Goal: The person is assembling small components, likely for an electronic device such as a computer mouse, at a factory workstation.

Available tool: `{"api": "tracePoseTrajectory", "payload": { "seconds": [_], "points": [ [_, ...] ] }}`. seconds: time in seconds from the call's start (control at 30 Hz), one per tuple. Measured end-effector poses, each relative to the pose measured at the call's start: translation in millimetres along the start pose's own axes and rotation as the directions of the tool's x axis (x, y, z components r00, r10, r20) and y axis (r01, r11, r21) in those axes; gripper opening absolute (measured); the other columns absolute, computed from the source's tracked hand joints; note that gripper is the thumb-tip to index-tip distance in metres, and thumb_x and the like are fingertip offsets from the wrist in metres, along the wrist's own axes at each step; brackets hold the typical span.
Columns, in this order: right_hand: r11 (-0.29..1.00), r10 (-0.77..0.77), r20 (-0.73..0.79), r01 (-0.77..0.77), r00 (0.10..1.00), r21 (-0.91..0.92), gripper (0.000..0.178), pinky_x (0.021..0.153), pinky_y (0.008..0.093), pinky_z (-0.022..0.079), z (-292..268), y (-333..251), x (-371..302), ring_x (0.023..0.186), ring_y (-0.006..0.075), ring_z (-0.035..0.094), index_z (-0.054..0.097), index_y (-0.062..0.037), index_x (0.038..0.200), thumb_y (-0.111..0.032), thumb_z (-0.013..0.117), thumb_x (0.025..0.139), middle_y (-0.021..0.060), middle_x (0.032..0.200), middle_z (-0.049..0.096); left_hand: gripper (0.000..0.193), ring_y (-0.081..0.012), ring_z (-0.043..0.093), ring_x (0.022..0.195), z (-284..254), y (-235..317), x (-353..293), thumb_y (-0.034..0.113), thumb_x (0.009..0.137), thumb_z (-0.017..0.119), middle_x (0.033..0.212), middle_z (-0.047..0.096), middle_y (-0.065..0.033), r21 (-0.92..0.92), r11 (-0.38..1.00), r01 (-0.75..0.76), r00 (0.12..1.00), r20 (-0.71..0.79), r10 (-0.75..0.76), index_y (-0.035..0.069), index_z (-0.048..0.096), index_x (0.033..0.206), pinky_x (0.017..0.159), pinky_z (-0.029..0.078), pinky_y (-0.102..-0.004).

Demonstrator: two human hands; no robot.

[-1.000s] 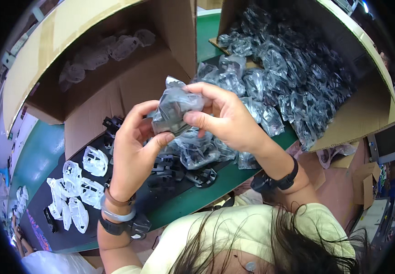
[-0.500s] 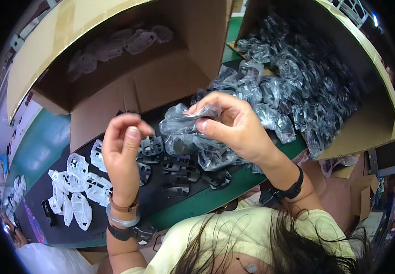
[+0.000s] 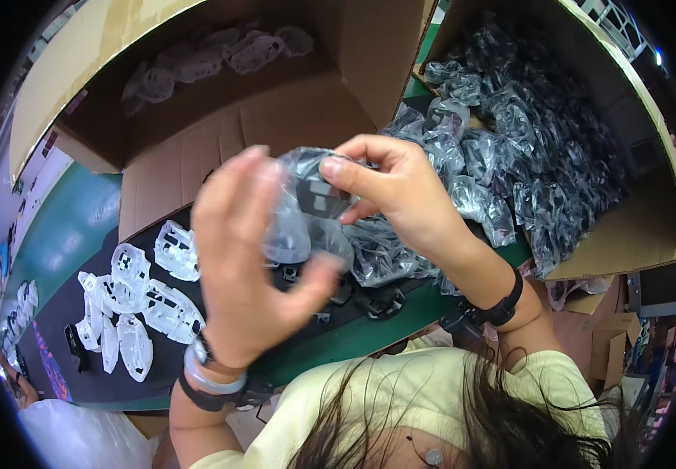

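Observation:
My right hand pinches a black plastic part in a clear bag between thumb and fingers, above the dark mat. Loose film from the bag hangs toward my left hand. That hand is smeared by motion, but its fingers look extended, with the thumb well apart; whether it touches the film I cannot tell. Beneath my hands lie loose black plastic parts, partly hidden by the left hand. More bagged parts are heaped under my right hand.
White plastic shells lie on the mat at left. An open carton at the back holds several pale shells. At right, another carton spills bagged black parts onto the green table.
My left hand has swung up and right toward the bag, its fingers straightening. My right hand has risen slightly, and the bagged black part now shows more plainly.

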State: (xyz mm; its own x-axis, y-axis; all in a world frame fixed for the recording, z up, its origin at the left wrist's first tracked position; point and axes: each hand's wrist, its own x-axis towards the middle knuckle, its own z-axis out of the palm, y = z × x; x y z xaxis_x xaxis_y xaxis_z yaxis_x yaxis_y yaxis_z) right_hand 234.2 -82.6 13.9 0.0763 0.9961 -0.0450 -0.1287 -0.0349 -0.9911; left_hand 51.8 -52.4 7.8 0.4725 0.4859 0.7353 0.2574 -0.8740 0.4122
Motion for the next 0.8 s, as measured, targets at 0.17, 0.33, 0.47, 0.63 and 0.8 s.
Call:
{"api": "tracePoseTrajectory", "payload": {
  "seconds": [0.17, 0.33, 0.47, 0.63, 0.8],
  "points": [
    [0.723, 0.152, 0.214, -0.256, 0.965, 0.641, 0.008, 0.073, 0.0304, 0.055, -10, 15, -2, 0.074, 0.0134, 0.059, 0.049, -0.0056, 0.092, -0.005, 0.054, 0.086, 0.0035, 0.085, 0.055, 0.046, -0.0219, 0.05, 0.106, 29, -6, -15, 0.014, 0.073, 0.058, 0.12, 0.05, -0.0083, 0.462, 0.878, -0.126, 0.989, 0.132, 0.073, 0.011, 0.051, 0.119, 0.086, 0.034, -0.042],
    [0.754, 0.203, 0.07, -0.202, 0.977, 0.625, 0.02, 0.074, 0.0263, 0.054, -30, 17, -18, 0.08, 0.0159, 0.061, 0.05, -0.0051, 0.106, -0.004, 0.054, 0.087, 0.0042, 0.089, 0.057, 0.04, -0.0277, 0.064, 0.08, 20, -19, -9, -0.01, 0.07, 0.053, 0.102, 0.062, -0.0179, 0.195, 0.963, -0.188, 0.982, 0.057, 0.18, -0.004, 0.054, 0.109, 0.068, 0.053, -0.0322],
    [0.985, -0.072, -0.02, 0.074, 0.997, 0.156, 0.023, 0.071, 0.0211, 0.051, -12, 13, -27, 0.082, 0.0143, 0.062, 0.057, -0.003, 0.107, -0.001, 0.057, 0.084, 0.0081, 0.1, 0.06, 0.028, -0.0267, 0.063, 0.079, 6, -16, -9, -0.007, 0.067, 0.058, 0.098, 0.063, -0.0141, 0.257, 0.95, -0.179, 0.976, 0.165, 0.139, -0.001, 0.06, 0.094, 0.067, 0.052, -0.0313],
    [0.861, -0.242, -0.026, 0.202, 0.97, -0.467, 0.011, 0.069, 0.0249, 0.049, -12, -3, -14, 0.076, 0.0138, 0.062, 0.067, 0.0019, 0.085, -0.006, 0.063, 0.079, 0.0164, 0.109, 0.059, 0.009, -0.0245, 0.059, 0.088, -12, -21, 3, -0.001, 0.07, 0.064, 0.095, 0.063, -0.0099, 0.123, 0.971, 0.204, 0.971, 0.098, -0.217, 0.001, 0.062, 0.078, 0.076, 0.046, -0.03],
    [0.812, -0.286, 0.298, 0.395, 0.911, -0.429, 0.041, 0.075, 0.027, 0.049, 7, -25, 1, 0.097, 0.0187, 0.057, 0.053, 0.0029, 0.112, -0.012, 0.068, 0.077, 0.0119, 0.114, 0.055, 0.016, -0.0055, 0.055, 0.065, -28, -36, 14, 0.012, 0.084, 0.059, 0.071, 0.064, -0.0042, -0.325, 0.692, 0.644, 0.763, 0.205, -0.614, -0.001, 0.061, 0.076, 0.059, 0.043, -0.0198]
  ]
}}
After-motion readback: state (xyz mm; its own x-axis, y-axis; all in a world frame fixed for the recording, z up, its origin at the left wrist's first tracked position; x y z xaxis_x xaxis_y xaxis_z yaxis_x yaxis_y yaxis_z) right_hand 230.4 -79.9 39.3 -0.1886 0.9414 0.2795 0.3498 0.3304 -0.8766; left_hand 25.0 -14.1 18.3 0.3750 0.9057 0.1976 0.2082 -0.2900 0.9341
